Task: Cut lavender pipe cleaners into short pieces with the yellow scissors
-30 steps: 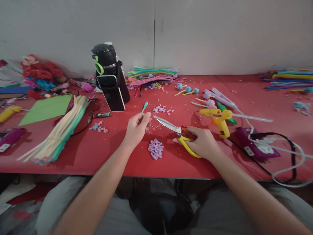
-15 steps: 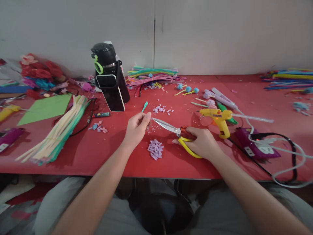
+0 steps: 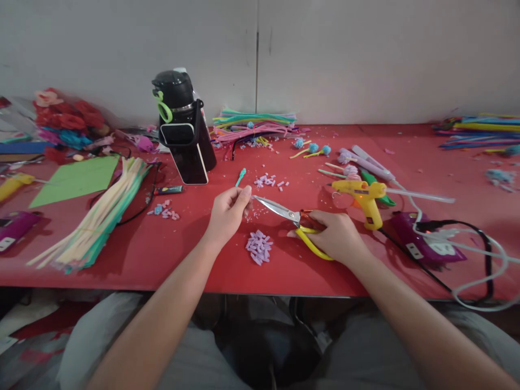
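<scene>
My left hand (image 3: 231,212) is closed in a pinch at the tips of the scissors; what lies between thumb and finger is too small and hidden to make out. A teal fuzzy stem (image 3: 241,176) pokes out behind its fingers; I cannot tell whether it is held. My right hand (image 3: 339,235) grips the yellow handles of the scissors (image 3: 280,209), whose silver blades point left and look nearly closed. Below the blades lies a pile of short lilac pieces (image 3: 259,247). More lilac bits (image 3: 268,180) and fine scraps are scattered beyond the blades.
A yellow glue gun (image 3: 365,197) and purple power strip (image 3: 428,244) with cables stand at right. A black bottle (image 3: 179,103) in a holder stands behind my left hand. Cream and green pipe cleaners (image 3: 95,216) lie left, near green paper (image 3: 77,179). Blue pompoms (image 3: 312,148) lie farther back.
Almost nothing differs. The scissors' handles have drawn very slightly closer together in my right hand; my left hand keeps its pinch.
</scene>
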### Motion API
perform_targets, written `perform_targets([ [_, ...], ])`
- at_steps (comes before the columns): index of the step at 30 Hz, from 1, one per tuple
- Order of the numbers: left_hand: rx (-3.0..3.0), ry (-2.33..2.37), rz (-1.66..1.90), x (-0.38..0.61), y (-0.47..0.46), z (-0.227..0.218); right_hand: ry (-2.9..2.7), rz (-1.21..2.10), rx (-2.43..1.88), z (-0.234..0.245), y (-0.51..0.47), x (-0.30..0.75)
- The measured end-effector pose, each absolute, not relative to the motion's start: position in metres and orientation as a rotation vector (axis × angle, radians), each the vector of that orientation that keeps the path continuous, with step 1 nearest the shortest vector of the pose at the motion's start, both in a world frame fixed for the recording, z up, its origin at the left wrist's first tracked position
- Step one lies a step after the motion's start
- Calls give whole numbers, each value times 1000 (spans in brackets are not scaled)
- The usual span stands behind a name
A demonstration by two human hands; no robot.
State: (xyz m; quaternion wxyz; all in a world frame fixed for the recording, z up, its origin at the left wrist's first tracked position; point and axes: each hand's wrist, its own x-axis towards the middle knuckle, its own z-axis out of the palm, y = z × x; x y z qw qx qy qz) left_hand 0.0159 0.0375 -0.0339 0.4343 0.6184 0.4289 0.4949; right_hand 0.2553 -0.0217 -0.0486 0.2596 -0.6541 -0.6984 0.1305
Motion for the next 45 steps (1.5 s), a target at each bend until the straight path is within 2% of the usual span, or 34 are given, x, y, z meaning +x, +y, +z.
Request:
perform_targets([
  [45,1695,1094,1230,12,37,-33,-1859,472,-1823,-45,-21,254],
])
